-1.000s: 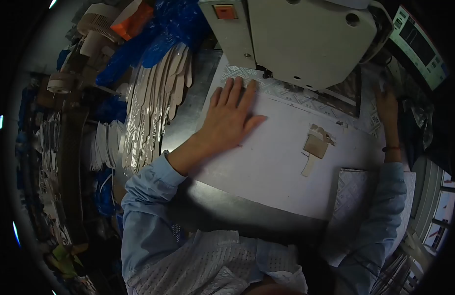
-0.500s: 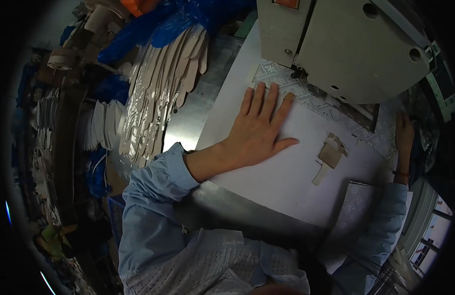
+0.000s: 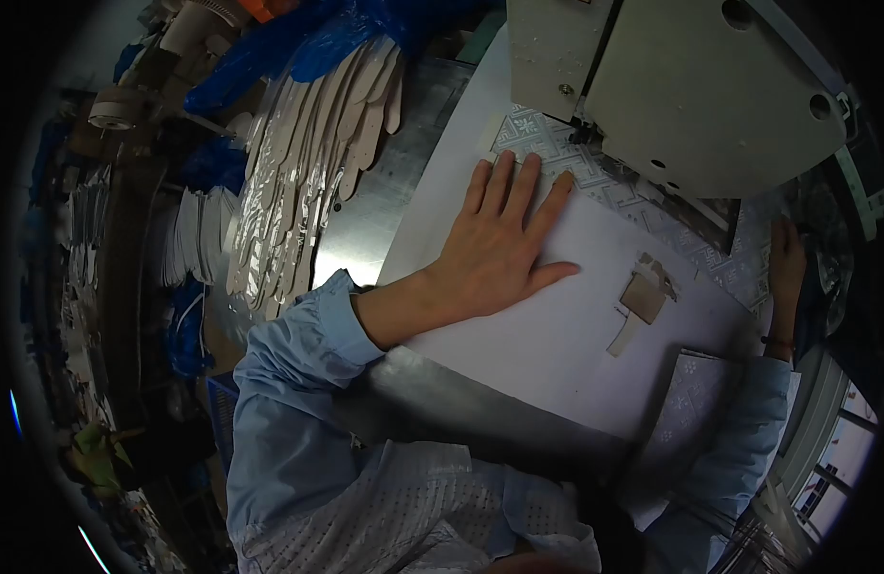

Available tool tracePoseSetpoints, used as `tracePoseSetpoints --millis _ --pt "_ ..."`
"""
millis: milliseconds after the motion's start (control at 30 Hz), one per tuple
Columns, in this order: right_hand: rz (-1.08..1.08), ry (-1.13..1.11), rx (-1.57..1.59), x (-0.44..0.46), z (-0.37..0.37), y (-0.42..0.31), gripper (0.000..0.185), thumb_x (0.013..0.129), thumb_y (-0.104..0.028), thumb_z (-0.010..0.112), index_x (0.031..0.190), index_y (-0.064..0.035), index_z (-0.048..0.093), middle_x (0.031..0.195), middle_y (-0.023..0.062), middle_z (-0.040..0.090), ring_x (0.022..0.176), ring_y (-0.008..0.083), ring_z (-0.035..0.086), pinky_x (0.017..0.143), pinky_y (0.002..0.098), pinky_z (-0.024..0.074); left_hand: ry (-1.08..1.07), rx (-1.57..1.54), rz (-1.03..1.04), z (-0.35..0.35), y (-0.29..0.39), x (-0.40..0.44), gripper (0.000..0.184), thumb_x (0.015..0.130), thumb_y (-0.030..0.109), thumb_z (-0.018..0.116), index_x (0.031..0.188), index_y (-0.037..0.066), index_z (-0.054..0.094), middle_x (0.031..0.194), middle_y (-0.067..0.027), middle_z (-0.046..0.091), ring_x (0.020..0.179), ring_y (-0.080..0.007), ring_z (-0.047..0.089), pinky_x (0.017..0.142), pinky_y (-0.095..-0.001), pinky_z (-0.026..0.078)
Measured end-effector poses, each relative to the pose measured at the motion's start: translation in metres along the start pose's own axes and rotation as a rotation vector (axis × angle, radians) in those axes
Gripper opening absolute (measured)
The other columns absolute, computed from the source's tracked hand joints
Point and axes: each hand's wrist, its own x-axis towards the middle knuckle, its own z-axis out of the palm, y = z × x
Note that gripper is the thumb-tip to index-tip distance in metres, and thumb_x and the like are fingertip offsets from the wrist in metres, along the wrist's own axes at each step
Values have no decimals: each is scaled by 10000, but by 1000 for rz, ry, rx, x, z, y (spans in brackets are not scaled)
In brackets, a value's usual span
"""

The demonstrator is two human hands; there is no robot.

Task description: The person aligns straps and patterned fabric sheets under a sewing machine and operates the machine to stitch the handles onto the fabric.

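Note:
My left hand (image 3: 496, 244) lies flat on a large white sheet (image 3: 518, 349), fingers spread and thumb pointing right. Its fingertips reach the near edge of a silvery strip with a raised geometric pattern (image 3: 609, 191). The strip runs under the head of a large beige machine, likely a sewing machine (image 3: 719, 86); the head hides part of it. At the strip's right end is my right hand (image 3: 786, 263), seen from the side in shadow. Its fingers look stretched out along the edge, partly hidden. Right of my left thumb is a small brown square patch (image 3: 643, 298) with worn edges.
Stacked beige strips with rounded ends (image 3: 313, 182) lie left on the metal table (image 3: 356, 244), beneath blue plastic (image 3: 365, 33). A patterned grey panel (image 3: 688, 392) sits by my right forearm. Piled white pieces (image 3: 201, 239) stand farther left.
The view has shifted slightly, so the machine appears a little higher and farther right. Both hands keep nearly the same place and pose on the material.

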Motion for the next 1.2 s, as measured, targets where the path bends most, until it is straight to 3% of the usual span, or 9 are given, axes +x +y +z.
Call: tracePoseSetpoints --millis 467,800,867,933,1000,1200 --pt "39 27 27 -3 1 -3 496 1019 -413 463 1303 -19 566 1226 252 622 1170 405 589 945 402 474 3 -45 3 0 -3 0 868 888 618 581 1517 82 313 1461 -338 338 1373 -557 296 1127 -622 249" --pt "-14 35 -5 -2 5 6 494 1015 -412 473 1301 -20 568 1212 261 628 1148 410 605 924 410 484 27 2 35 -5 -6 2 858 880 610 597 1499 74 340 1374 -308 420 1305 -501 383 1088 -606 308" --pt "-126 53 39 -2 5 20 502 1001 -372 534 1354 -15 530 1075 179 692 1012 302 669 852 357 501 33 -27 68 -10 -9 3 858 881 611 595 1499 72 340 1366 -305 425 1305 -494 383 1089 -609 301" --pt "185 -327 295 -8 -25 4 589 960 -291 637 1437 -9 438 899 35 628 832 122 593 757 271 474 -61 40 37 -17 -11 6 869 881 613 591 1508 72 330 1393 -311 408 1324 -494 370 1105 -614 274" --pt "93 -376 537 -31 -45 -18 729 924 -215 685 1512 1 311 759 -62 433 689 40 423 661 202 387 -116 127 50 -23 -13 7 882 873 623 588 1506 65 329 1383 -321 418 1312 -505 383 1105 -628 254" --pt "158 -288 571 -54 -47 -47 800 878 -137 735 1516 22 279 722 -61 413 665 36 426 634 201 378 -163 143 131 -31 -18 9 845 885 578 606 1505 66 347 1423 -288 413 1351 -454 379 1125 -598 250"
